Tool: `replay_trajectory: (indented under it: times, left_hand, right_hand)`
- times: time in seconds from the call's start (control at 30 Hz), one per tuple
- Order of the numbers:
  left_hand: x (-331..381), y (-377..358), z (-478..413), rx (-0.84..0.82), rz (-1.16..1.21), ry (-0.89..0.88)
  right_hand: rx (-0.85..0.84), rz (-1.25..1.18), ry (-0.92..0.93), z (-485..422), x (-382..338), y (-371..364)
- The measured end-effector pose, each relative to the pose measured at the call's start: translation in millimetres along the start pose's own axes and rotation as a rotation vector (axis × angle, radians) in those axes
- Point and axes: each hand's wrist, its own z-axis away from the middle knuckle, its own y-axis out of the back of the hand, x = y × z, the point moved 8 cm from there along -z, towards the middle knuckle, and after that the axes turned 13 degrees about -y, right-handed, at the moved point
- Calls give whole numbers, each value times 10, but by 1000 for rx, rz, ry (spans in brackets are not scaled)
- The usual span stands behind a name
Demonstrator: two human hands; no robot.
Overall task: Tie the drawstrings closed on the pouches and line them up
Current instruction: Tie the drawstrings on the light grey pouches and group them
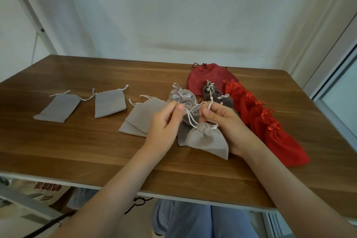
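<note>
My grey drawstring pouch [207,139] is soft, matte, velvet-like cloth. Its neck is gathered into a puckered bunch and its body fans out flat toward me. It lies on the wood-grain table [81,147] between my wrists, partly over another grey pouch. A thin, twisted white cord [190,120] runs up from its neck.

Both forearms reach in from the near edge and angle toward each other, wrists low, knuckles raised over the pouch. My left hand [166,121] pinches one end of the cord between thumb and forefinger, the other fingers curled under. My right hand [222,120] pinches the other end the same way, just beside the left.

Past my hands lies a row of tied grey pouches [180,96], and beside it darker brown-grey pouches [215,95] with pale bows. To the right, shiny red pouches [270,123] overlap in a line, with a larger dark red pouch [208,78] behind. To the left lie flat, untied grey pouches [110,105], rectangular and smooth, some stacked.
</note>
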Motion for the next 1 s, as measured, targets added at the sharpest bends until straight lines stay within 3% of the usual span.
replay_trajectory:
  times: [0.23, 0.33, 0.47, 0.67, 0.83, 1.0]
  left_hand:
    - [-88, 144, -11, 178, 27, 123]
    - [-153, 122, -1, 154, 41, 212]
    - [-186, -100, 10, -65, 76, 276]
    - [-190, -87, 15, -64, 47, 257]
    - [-87, -129, 11, -111, 6, 155]
    - [-135, -127, 35, -89, 18, 171]
  right_hand:
    - [-224, -377, -89, -28, -2, 13]
    - [-98, -212, -147, -39, 55, 41]
    - [18, -13, -139, -49, 86, 54]
    - [104, 234, -100, -54, 80, 32]
    - [136, 278, -94, -75, 103, 19]
    - [147, 196, 22, -53, 22, 41]
